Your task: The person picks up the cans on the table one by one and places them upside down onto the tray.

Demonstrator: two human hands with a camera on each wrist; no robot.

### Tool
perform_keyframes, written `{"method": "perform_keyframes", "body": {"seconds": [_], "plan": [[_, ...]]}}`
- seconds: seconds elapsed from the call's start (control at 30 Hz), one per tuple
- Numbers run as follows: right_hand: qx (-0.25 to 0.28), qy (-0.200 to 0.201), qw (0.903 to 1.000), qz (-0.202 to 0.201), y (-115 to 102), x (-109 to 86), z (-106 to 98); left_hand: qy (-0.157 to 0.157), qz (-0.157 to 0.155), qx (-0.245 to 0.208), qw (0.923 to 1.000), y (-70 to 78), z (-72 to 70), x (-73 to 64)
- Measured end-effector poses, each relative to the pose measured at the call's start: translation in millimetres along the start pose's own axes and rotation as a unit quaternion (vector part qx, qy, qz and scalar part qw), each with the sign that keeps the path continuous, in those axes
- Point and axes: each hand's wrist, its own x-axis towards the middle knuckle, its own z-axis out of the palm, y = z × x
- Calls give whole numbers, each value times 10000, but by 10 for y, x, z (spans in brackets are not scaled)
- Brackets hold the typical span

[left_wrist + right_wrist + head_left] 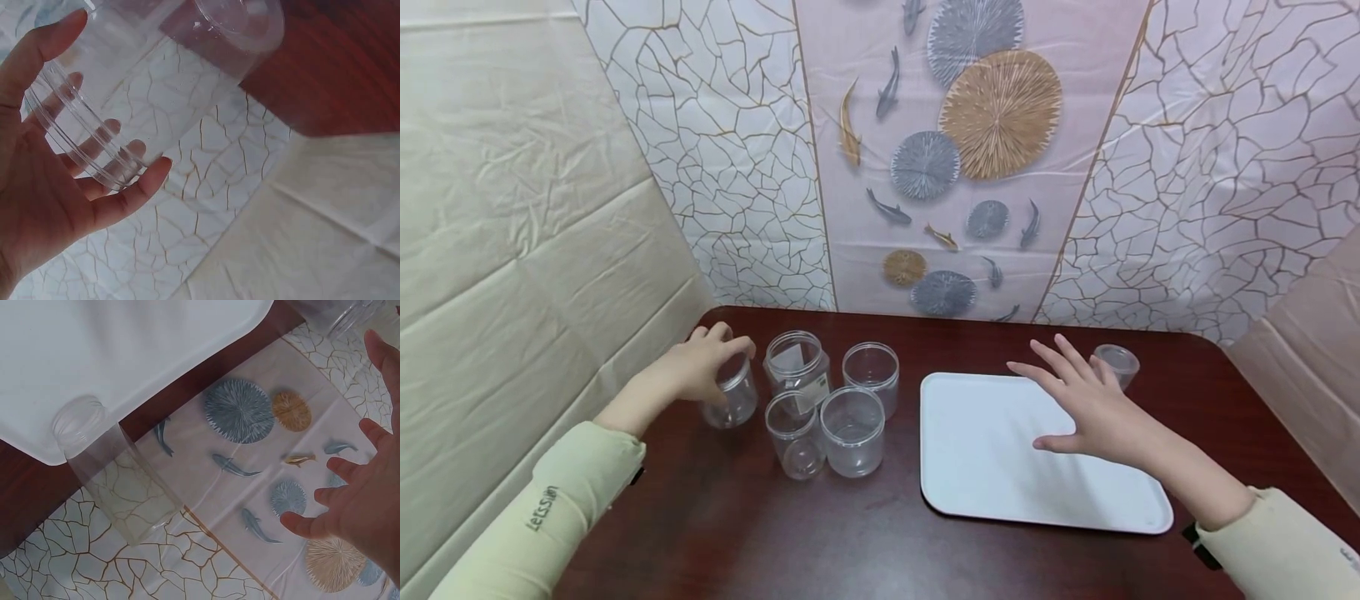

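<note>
My left hand [707, 362] grips a clear plastic jar [737, 404] at the far left of the group. In the left wrist view the thumb and fingers of that hand [56, 175] wrap around the ridged mouth of the jar [181, 81]. Spread wide, my right hand [1097, 412] hovers over the white tray [992, 450] and holds nothing. Beyond its fingers, at the tray's far right corner, stands a small clear jar [1118, 362], partly hidden by the hand in the head view.
Several clear jars cluster left of the tray: a larger one with a label [796, 367], a tall one [871, 371] behind, and a narrower jar [796, 437] beside a wide one [853, 433] in front. Fabric walls [737, 167] enclose the dark red table [820, 550].
</note>
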Motion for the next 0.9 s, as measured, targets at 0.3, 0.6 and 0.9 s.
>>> {"method": "perform_keyframes", "body": {"seconds": [0.3,0.6,0.9], "plan": [[41,13,10000,31,19,-16,-16,739,-525,-295,9954,-88,-371,-33],[105,54,9999,20,37,-37,-9,1242,-931,-722,9852,-174,-627,-39],[290,36,9996,56,34,0,-19,1611,-712,-1596,9714,-186,-618,-33]]}}
